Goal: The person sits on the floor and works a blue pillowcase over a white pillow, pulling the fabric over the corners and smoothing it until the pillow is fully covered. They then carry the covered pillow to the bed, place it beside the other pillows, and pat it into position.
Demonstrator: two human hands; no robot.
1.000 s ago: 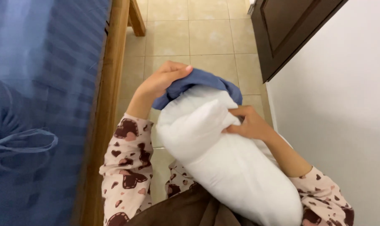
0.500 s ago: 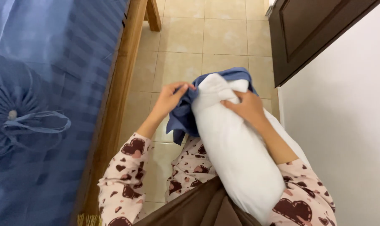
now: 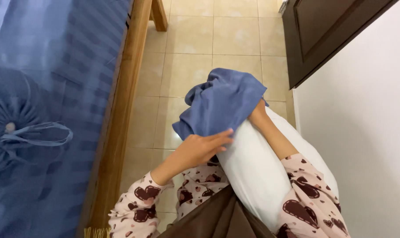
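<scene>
Basically one head view, looking down. White pillow (image 3: pixel 261 172) stands propped against the person's lap, top end covered by a blue pillowcase (image 3: pixel 224 103) bunched over it. Left hand (image 3: pixel 200 147) lies flat, fingers spread, on the case's lower hem. Right hand (image 3: pixel 256 115) is mostly hidden under the cloth at the pillow's side; its grip cannot be told. Pillow looks light, soft and squashy, the case thin and limp; best held by the hem edges. Blue bed (image 3: pixel 41 110) with wooden frame (image 3: pixel 120 119) at left, tiled floor (image 3: pixel 195 39) below.

Right hand (image 3: pixel 255 115) under blue pillowcase (image 3: pixel 222 103)
</scene>
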